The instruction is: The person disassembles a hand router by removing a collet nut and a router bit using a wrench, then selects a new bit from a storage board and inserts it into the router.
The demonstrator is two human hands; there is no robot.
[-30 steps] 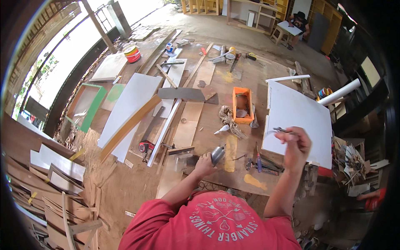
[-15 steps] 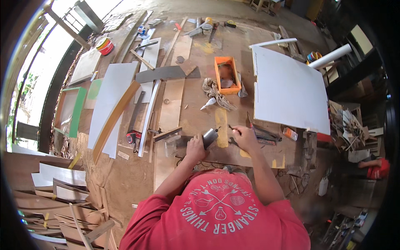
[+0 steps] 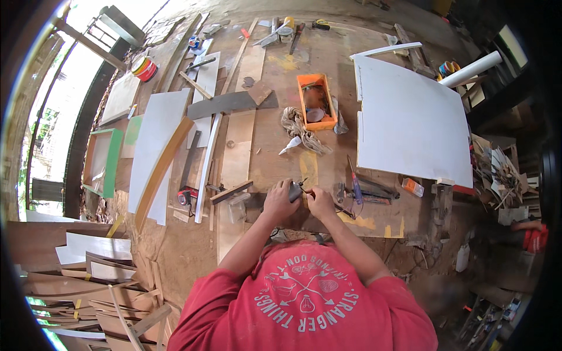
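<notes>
One power drill [image 3: 295,192] fills my left grip [image 3: 280,200], mid-frame. My right grip [image 3: 321,203] is beside it, its hold unclear.

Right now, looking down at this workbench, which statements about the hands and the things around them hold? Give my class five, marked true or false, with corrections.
1. The left hand holds a dark tool. True.
2. A white board lies to the right of the orange box. True.
3. The right hand is inside the orange box. False: it is beside the dark tool.
4. The tape measure lies right of both hands. False: it lies to their left.
5. The bundled rag is outside the orange box. True.
</notes>
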